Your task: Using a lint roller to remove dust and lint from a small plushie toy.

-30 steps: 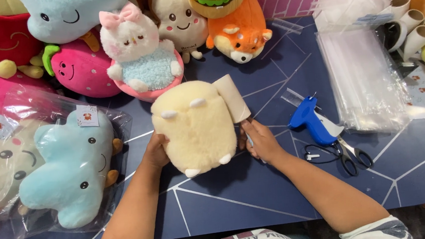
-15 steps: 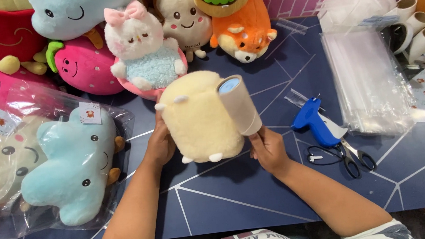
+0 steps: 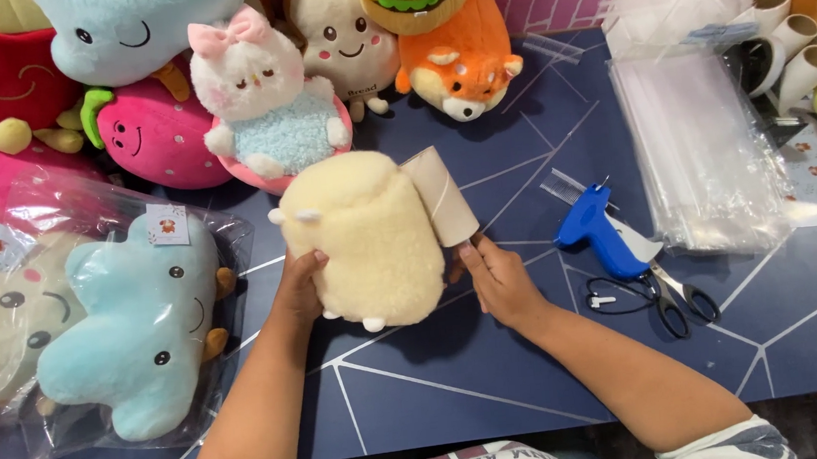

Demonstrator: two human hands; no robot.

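Worktop first, dark blue, cut off at every edge. Cream plush sits mid-worktop, face hidden (only its back shows). Left hand grips its left flank, fingers curled in. Right hand pinches the handle of a lint roller, pressed against the plush; the handle is mostly hidden.

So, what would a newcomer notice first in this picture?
First, the cream plush toy at the centre of the dark blue table, gripped by the left hand while the right hand rolls a lint roller along its side. Next, the row of bright plush toys behind it, and the bagged blue plush at left.
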